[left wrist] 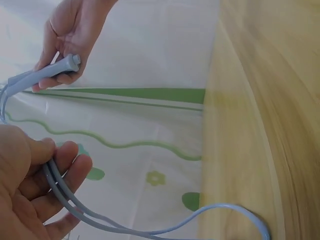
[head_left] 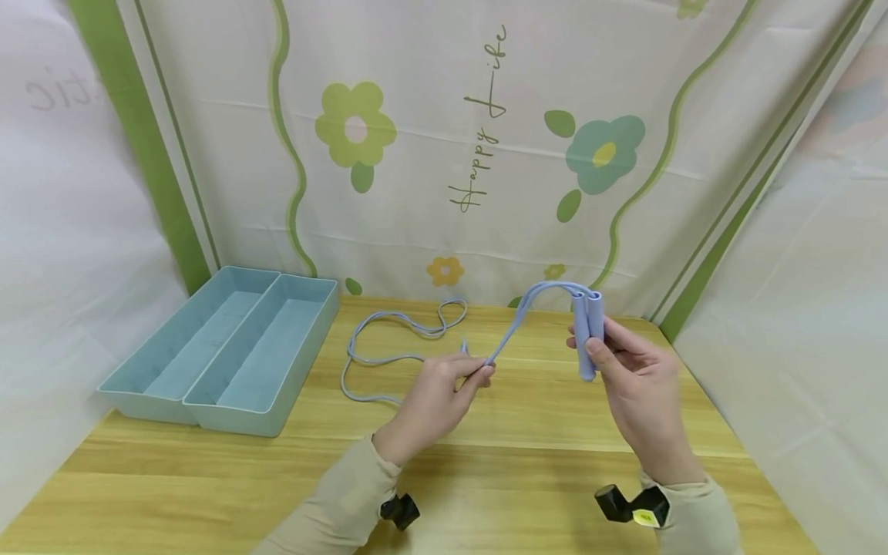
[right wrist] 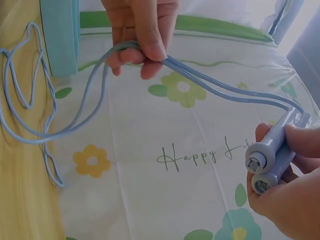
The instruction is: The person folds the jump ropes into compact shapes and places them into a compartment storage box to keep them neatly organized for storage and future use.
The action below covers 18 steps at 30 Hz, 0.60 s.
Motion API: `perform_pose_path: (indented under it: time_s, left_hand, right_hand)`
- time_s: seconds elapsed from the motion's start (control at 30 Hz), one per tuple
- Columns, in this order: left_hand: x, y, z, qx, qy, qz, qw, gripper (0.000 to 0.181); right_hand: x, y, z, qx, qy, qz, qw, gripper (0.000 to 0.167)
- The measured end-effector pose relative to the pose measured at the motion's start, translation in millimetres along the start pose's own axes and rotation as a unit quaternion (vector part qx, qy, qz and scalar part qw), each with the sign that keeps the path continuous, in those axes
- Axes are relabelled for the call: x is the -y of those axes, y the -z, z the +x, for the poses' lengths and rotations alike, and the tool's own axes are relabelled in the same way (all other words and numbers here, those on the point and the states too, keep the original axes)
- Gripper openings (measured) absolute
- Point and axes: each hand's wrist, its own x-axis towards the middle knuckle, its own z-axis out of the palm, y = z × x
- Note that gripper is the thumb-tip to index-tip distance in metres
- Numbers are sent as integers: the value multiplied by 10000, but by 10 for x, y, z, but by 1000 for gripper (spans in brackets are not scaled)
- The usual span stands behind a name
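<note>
Tabletop of yellowish wood grain (head_left: 499,493) lies nearest me at six o'clock, and over it I have the left hand (head_left: 435,395) pinching two strands of thin, smooth light-blue cord (head_left: 506,334) between thumb and fingers, while at four o'clock the right hand (head_left: 641,385) curls its fingers round two slim light-blue cylindrical handles (head_left: 586,331), held side by side, the strands arching from their upper ends. Farther out I see more cord looped loosely on the tabletop at seven o'clock, two adjoining open rectangular teal trays (head_left: 239,420) toward eight, and flower-printed white cloth (head_left: 416,208) at twelve.
</note>
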Motion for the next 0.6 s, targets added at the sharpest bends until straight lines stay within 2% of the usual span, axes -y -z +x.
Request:
perform_pose_path:
  time_s: [0.17, 0.4, 0.6]
  left_hand:
    - [-36, -3, 3, -353, -69, -261, 9990, 15]
    - [-101, 3, 23, -841, -306, -766, 9930, 15]
    - [-125, -7, 27, -1095, -470, -879, 9890, 14]
  right_hand:
    - [-33, -71, -32, 58, -168, 188, 9997, 37]
    - [-128, -247, -123, 396, -773, 512, 9949, 38]
    - [-191, -473, -212, 25, -1098, 544, 9925, 41]
